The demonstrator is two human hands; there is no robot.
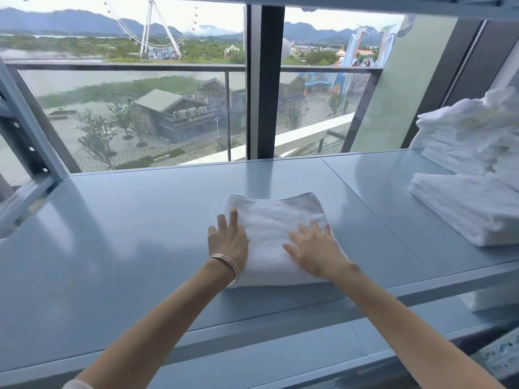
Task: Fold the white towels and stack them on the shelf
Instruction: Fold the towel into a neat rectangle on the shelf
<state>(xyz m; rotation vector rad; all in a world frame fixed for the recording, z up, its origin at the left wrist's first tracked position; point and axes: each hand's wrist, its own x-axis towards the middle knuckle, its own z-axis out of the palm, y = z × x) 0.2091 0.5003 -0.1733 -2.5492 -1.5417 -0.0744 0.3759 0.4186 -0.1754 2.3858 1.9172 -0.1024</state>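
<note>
- Hands are lying flat on a folded white towel [276,234]: the left hand [229,241] is pressing on its left edge with straight fingers, and the right hand [316,248] is pressing on its right part with the fingers spread. Neither hand is gripping anything.
- Thin silver bangles [227,266] are sitting on the left wrist.
- The folded white towel is lying near the middle of a grey-blue metal shelf [126,234], close to the front edge, and it is looking like a neat square.
- At the right end of the same shelf, one folded towel [471,209] is lying alone in front, well apart from the towel under the hands.
- Just behind it, a stack of folded white towels [455,153] is standing, with one loose, crumpled towel [483,113] lying on top.
- A grey upright post of the shelving [31,130] is showing at the left.
- Behind the shelf, a big window [140,108] is giving a view on a Ferris wheel [151,29], buildings, water and mountains.
</note>
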